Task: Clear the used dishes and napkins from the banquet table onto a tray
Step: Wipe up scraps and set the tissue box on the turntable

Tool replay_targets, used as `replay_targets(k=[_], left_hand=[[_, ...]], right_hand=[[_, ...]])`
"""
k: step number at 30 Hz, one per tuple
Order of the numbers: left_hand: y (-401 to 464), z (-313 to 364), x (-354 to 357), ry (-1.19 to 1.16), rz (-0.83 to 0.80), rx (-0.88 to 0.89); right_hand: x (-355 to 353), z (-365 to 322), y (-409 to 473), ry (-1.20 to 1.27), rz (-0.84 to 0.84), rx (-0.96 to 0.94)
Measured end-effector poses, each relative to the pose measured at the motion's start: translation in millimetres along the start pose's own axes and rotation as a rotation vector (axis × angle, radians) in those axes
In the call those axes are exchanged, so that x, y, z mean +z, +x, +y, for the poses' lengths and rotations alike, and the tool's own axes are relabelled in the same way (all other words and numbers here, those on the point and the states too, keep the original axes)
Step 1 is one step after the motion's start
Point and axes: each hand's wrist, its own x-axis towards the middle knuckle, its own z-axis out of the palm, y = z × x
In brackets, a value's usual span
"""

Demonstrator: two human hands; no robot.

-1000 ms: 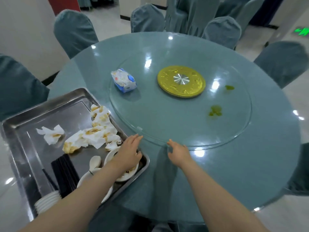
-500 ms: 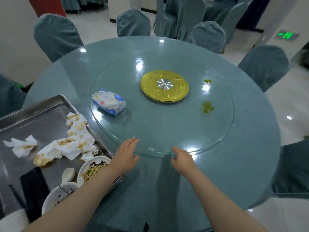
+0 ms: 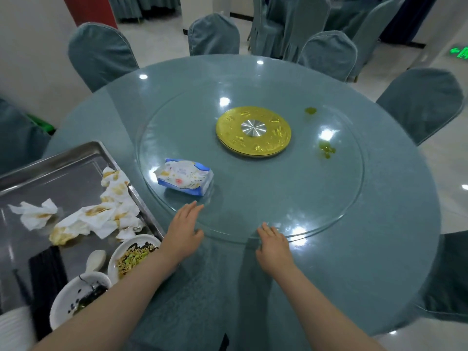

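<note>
A steel tray (image 3: pixel 76 160) sits at the table's left edge, holding stained napkins (image 3: pixel 101 216), two white bowls (image 3: pixel 131 257) with food scraps, a white spoon (image 3: pixel 96 259) and black chopsticks (image 3: pixel 48 272). A blue and white tissue pack (image 3: pixel 183 179) lies on the glass turntable (image 3: pixel 253 198) near its front left rim. My left hand (image 3: pixel 183 231) rests flat on the turntable's near rim, fingers straight. My right hand (image 3: pixel 273 245) touches the rim a little to the right, fingers relaxed, holding nothing.
A gold hub (image 3: pixel 253 131) marks the turntable's centre. Green food spills (image 3: pixel 326 149) lie on the glass at the right. Blue-covered chairs (image 3: pixel 100 54) ring the round table (image 3: pixel 392 224). A stack of white dishes (image 3: pixel 12 330) sits at the tray's near corner.
The turntable has rotated, carrying the tissue pack from the far left toward me. My left hand came off the bowl in the tray onto the glass rim.
</note>
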Motion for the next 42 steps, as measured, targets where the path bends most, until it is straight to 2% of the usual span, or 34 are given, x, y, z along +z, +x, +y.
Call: replay_targets(k=[6,17,21,27,31,36,42], left_hand=[[6.5,2.6,-4.6,0.031,0.143,-0.039],[25.7,3.4,-2.3,-0.006,0.097,-0.115],[35.4,1.8,-0.9,-0.004,0.05,-0.123],[43.9,-9.9,7.2,0.163,-0.051,-0.122],[43.5,-11.7,13.7,0.179,-0.077,-0.078],[40.6,-11.5,24.3,0.156,-0.113,-0.041],[39.9,-6.5,27.9,0.229,-0.073,0.053]], right_hand=[[-7.0,30.5,-4.9,0.008,0.029,0.112],[-32.0,65.5,-0.6,0.013,0.035,0.24],[-41.3,49.2,14.4,0.071,0.091,0.116],[-57.9,-14.5,41.9,0.322,0.096,-0.112],[-71.0,-49.1,56.4,0.426,0.12,-0.24],[-77.1,-65.0,74.2,0.244,0.082,-0.353],[-65.3,-61.7,89.7,0.077,0.05,-0.323]])
